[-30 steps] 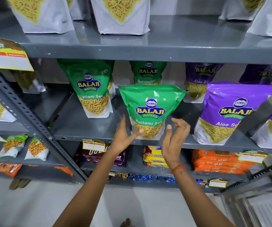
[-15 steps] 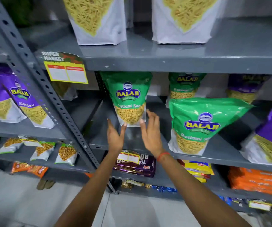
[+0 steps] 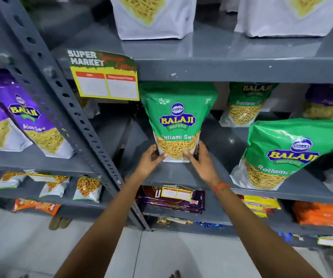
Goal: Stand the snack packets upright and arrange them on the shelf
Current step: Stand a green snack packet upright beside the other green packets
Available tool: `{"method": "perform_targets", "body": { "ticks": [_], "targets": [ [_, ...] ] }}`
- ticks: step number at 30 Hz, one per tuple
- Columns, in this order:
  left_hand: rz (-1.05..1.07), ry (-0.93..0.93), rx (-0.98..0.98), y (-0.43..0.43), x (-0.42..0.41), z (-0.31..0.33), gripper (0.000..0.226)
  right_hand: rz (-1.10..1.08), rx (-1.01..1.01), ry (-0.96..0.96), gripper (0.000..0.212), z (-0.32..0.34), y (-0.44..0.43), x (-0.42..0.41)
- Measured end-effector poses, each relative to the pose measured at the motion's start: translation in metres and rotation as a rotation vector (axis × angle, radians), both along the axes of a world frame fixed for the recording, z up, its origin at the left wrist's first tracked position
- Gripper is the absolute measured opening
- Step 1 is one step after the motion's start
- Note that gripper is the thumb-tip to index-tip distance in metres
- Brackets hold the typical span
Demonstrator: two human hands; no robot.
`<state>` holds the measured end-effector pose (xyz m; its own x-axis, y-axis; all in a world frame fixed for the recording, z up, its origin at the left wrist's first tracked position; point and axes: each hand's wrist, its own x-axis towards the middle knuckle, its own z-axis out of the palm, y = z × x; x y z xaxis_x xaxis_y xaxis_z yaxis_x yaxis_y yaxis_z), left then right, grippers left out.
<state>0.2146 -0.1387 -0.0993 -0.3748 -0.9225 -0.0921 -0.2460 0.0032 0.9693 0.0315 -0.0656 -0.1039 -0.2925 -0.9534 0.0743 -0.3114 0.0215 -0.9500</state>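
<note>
Hands first: I see my left hand [image 3: 151, 157] and my right hand [image 3: 198, 157] both clasped on the lower corners of 1 green Ratlami Sev packet [image 3: 178, 119], left thumb on its front at the bottom left, right thumb on its front at the bottom right, fingers wrapped around the sides. I read the packet as upright, its base touching the grey shelf [image 3: 181, 177], set back from the front edge and just right of the slotted upright post [image 3: 77, 115]. A red thread band [image 3: 220, 186] circles my right wrist.

To the right, a second green packet [image 3: 288, 153] stands near the front edge, leaning with its top to the right. Behind, toward the back of the same shelf, I make out a third green packet [image 3: 246, 105] and a purple packet [image 3: 326, 101], both partly in shadow. A yellow Super Market price tag [image 3: 105, 77] hangs from the edge of the shelf above, its corner just beside the held packet's top. In the left bay, purple Aloo Sev packets [image 3: 27, 121] stand tilted.
</note>
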Motion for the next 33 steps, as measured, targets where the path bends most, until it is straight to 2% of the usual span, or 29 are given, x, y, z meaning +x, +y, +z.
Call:
{"method": "perform_targets", "body": {
  "ticks": [6, 19, 33],
  "targets": [
    [-0.026, 0.079, -0.037, 0.038, 0.035, -0.025, 0.029, 0.008, 0.022, 0.039, 0.079, -0.016, 0.043, 0.024],
    [-0.007, 0.068, -0.049, 0.052, 0.039, -0.023, 0.039, 0.005, 0.043, 0.071, 0.071, -0.015, 0.054, 0.028],
    [0.017, 0.022, -0.026, 0.060, 0.040, -0.019, 0.035, -0.016, 0.097, 0.108, 0.072, -0.018, 0.058, 0.026]
  ]
}}
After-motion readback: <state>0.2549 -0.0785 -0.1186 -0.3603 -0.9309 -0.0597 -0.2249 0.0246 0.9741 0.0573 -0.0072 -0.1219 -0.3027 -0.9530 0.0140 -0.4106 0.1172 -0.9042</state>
